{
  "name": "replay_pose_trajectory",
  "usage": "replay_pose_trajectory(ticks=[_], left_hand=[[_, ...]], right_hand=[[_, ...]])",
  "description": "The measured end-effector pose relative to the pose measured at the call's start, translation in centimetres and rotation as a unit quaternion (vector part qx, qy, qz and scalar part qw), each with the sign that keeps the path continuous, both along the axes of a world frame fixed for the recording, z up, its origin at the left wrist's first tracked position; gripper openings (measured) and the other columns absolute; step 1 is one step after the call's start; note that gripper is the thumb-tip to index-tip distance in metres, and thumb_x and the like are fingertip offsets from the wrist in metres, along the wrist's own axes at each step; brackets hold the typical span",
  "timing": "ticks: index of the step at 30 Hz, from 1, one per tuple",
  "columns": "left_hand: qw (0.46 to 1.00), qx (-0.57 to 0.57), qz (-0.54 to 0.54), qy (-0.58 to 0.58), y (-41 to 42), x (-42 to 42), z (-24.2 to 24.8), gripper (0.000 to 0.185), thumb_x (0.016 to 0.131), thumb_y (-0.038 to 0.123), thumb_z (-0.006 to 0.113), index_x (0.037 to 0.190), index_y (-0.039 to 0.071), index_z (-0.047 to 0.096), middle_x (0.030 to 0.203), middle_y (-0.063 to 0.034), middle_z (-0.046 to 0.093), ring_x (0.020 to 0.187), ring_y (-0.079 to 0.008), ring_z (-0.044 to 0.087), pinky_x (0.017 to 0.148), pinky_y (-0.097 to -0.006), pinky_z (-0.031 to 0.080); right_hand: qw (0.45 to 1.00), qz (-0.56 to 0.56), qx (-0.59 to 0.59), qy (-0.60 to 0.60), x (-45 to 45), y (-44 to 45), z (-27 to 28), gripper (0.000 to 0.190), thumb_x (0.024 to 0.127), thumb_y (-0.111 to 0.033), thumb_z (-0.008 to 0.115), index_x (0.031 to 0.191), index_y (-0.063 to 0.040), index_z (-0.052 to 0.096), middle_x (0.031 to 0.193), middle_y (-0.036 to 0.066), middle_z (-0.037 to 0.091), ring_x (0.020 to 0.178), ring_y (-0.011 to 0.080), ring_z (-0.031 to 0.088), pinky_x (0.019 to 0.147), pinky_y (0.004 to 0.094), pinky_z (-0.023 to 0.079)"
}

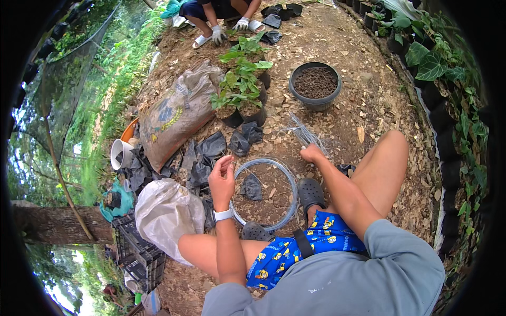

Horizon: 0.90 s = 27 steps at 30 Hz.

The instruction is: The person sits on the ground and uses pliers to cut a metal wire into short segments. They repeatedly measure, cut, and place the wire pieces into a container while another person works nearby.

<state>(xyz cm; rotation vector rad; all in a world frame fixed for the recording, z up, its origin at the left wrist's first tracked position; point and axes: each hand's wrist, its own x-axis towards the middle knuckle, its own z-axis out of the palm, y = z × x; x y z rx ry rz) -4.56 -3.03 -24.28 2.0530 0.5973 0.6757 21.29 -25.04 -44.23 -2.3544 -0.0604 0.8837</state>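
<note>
A coil of thin metal wire (264, 161) lies on the ground before my feet, with black plastic scraps inside and beside it. My left hand (222, 177) is raised over the coil's left edge, its thumb and fingertips pinched on a thin wire end that curves towards the coil. To the right, my right hand (311, 152) is low at the near end of a bundle of cut wire pieces (305, 132), fingers curled; whether it grips the bundle or a tool is hidden by the hand.
Leafy seedlings in black bags (241, 85) stand ahead, beside a full woven sack (178, 114). A black pot of brown granules (315, 83) is at the upper right. A white sack (170, 215) and black crates (138, 256) lie left. A gloved co-worker (218, 34) crouches beyond.
</note>
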Motion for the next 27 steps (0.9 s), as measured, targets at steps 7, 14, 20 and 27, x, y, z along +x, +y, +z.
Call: replay_pose_trajectory(ticks=[7,14,20,27], left_hand=[[0.994,0.109,0.016,0.012,0.8,-1.8,1.3,0.021,0.095,0.005,0.077,0.116,0.002,0.075,0.103,-0.0109,0.081,0.089,-0.0169,0.077,0.079,-0.0306,0.059],[0.997,0.07,0.019,0.0,0.9,-2.7,1.0,0.018,0.096,0.01,0.077,0.113,0.005,0.078,0.104,-0.0128,0.08,0.091,-0.022,0.078,0.08,-0.0337,0.06],[0.964,-0.244,0.006,-0.105,0.6,-1.8,-1.3,0.024,0.103,0.007,0.07,0.124,-0.002,0.064,0.105,-0.0109,0.075,0.094,-0.0177,0.076,0.084,-0.0284,0.062],[0.872,-0.448,-0.029,-0.195,-0.2,-1.9,-2.2,0.034,0.107,0.007,0.063,0.137,0.004,0.048,0.112,-0.0102,0.068,0.095,-0.0209,0.075,0.085,-0.0334,0.066]], right_hand=[[0.995,0.083,-0.053,-0.022,-0.3,-0.2,-0.1,0.059,0.083,-0.031,0.062,0.125,0.01,0.071,0.137,0.031,0.066,0.134,0.0449,0.061,0.112,0.0458,0.049],[0.983,0.124,0.017,0.135,1.7,-0.2,-0.3,0.048,0.085,-0.03,0.065,0.112,0.009,0.07,0.104,0.023,0.074,0.089,0.0368,0.075,0.072,0.0505,0.059],[0.924,0.14,0.15,0.323,2.2,-0.6,8.1,0.033,0.089,-0.037,0.071,0.099,-0.006,0.072,0.095,0.011,0.074,0.081,0.0194,0.072,0.064,0.0386,0.056],[0.992,-0.012,-0.119,-0.048,4.5,-3.1,6.7,0.081,0.082,-0.043,0.079,0.147,-0.001,0.055,0.133,0.021,0.066,0.125,0.0332,0.064,0.111,0.0493,0.048]])
